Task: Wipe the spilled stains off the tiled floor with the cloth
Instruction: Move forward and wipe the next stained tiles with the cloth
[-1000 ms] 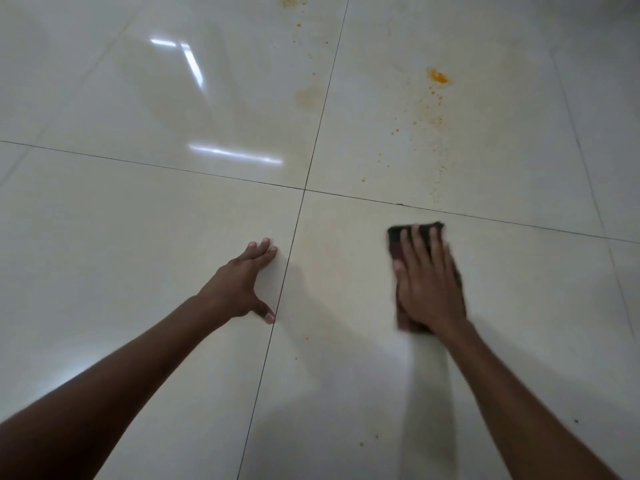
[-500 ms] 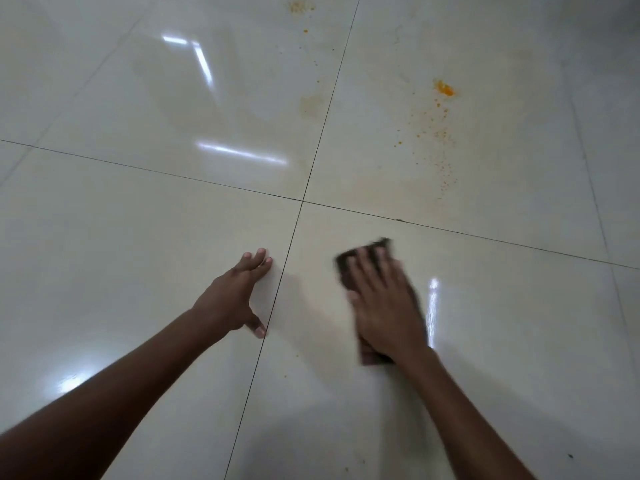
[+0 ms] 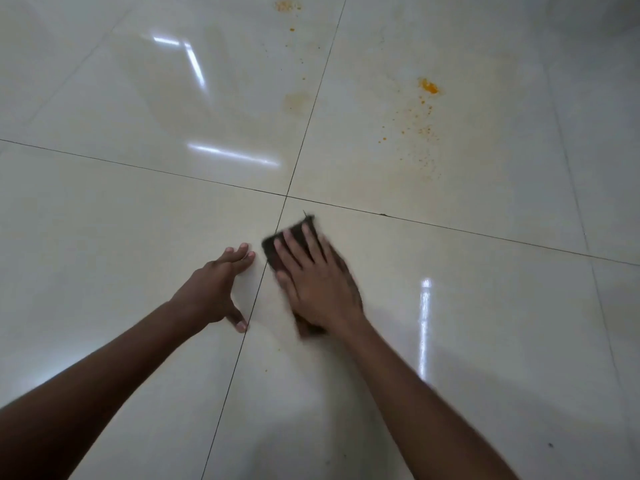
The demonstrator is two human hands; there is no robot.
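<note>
My right hand [image 3: 320, 282] lies flat on a dark folded cloth [image 3: 300, 230], pressing it to the glossy cream tiled floor [image 3: 485, 323] just right of the grout cross. The cloth shows past my fingertips and under my wrist. My left hand [image 3: 214, 289] rests open on the tile to the left of the grout line, fingers spread, holding nothing. Orange stains sit farther away: a blob with a trail of specks [image 3: 428, 87] on the far right tile, a faint smear [image 3: 296, 100] by the grout line, and a patch [image 3: 285, 5] at the top edge.
Dark grout lines [image 3: 286, 196] cross just beyond the cloth. Tiny orange specks [image 3: 266, 370] lie on the near tile below my right hand. Ceiling lights reflect as bright streaks [image 3: 424, 323] on the floor.
My right hand has slid the cloth leftward across the near tile, from well right of the grout line to right beside it, close to my left hand. My left hand has stayed in place.
</note>
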